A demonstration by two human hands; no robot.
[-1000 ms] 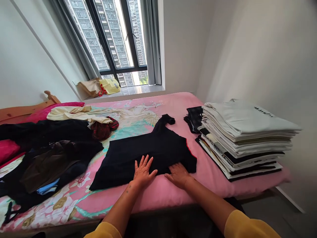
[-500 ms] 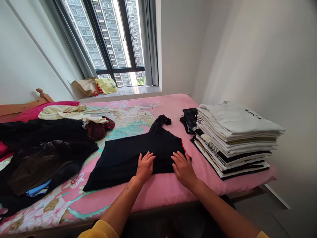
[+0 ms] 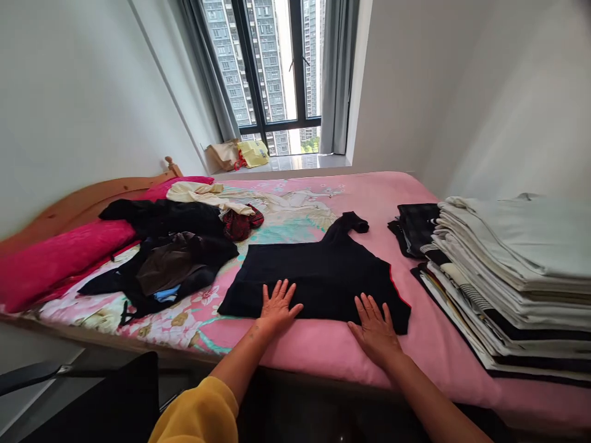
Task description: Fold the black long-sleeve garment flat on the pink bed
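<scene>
A black shirt point(image 3: 318, 271) lies spread flat on the bed, one sleeve point(image 3: 346, 224) pointing toward the window and a thin red edging showing at its right end. My left hand point(image 3: 278, 306) rests palm down on the near edge of the cloth, left of centre, with fingers spread. Farther right, my right hand point(image 3: 375, 329) lies flat across the same near edge, fingers stretched out, close to the red-edged end. Neither hand grips the fabric.
A tall stack of folded clothes point(image 3: 512, 277) stands on the right of the bed, beside folded dark garments point(image 3: 413, 224). Rumpled dark clothes point(image 3: 178, 264) lie at left near a pink pillow point(image 3: 78, 255). A black chair point(image 3: 106, 400) is at lower left.
The view has swung left, bringing the pink pillow and chair into sight. My left hand has slid left along the shirt's near edge and its fingers have spread.
</scene>
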